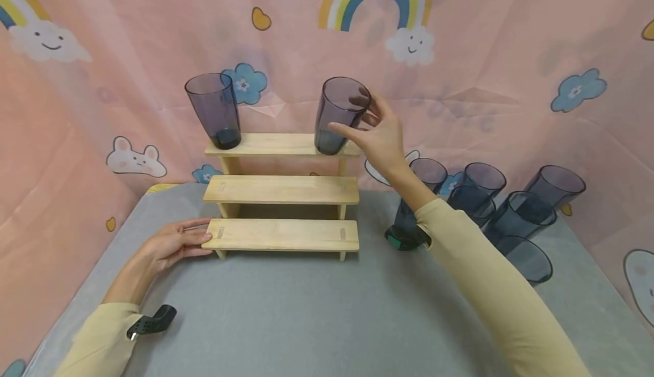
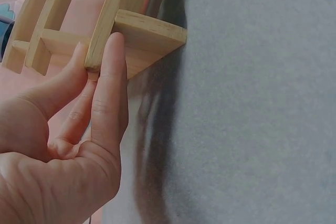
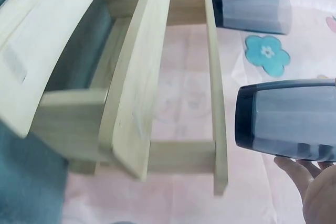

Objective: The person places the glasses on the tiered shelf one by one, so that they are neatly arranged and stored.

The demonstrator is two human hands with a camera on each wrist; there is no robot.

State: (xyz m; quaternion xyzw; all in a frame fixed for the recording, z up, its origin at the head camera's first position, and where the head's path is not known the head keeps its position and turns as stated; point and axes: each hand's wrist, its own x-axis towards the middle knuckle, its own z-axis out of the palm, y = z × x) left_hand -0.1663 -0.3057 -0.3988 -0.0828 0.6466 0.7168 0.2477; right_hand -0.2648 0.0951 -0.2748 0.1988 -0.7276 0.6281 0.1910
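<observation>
A three-tier wooden display stand (image 1: 281, 189) sits on the grey tabletop. My left hand (image 1: 176, 244) pinches the left end of its lowest board, thumb on one face and fingers on the other in the left wrist view. My right hand (image 1: 380, 135) grips a tinted purple-grey drinking glass (image 1: 332, 118) by its side near the rim. In the right wrist view a small gap shows between the base of this held glass (image 3: 289, 119) and the top board (image 3: 216, 98), near its right end. A matching glass (image 1: 217, 113) stands upright on that board's left end.
Several more tinted glasses (image 1: 526, 212) stand in a group on the table at the right, partly hidden by my right forearm. A pink patterned cloth (image 1: 485, 42) hangs behind the grey table (image 1: 306, 320). Each wrist wears a black strap (image 1: 153, 321).
</observation>
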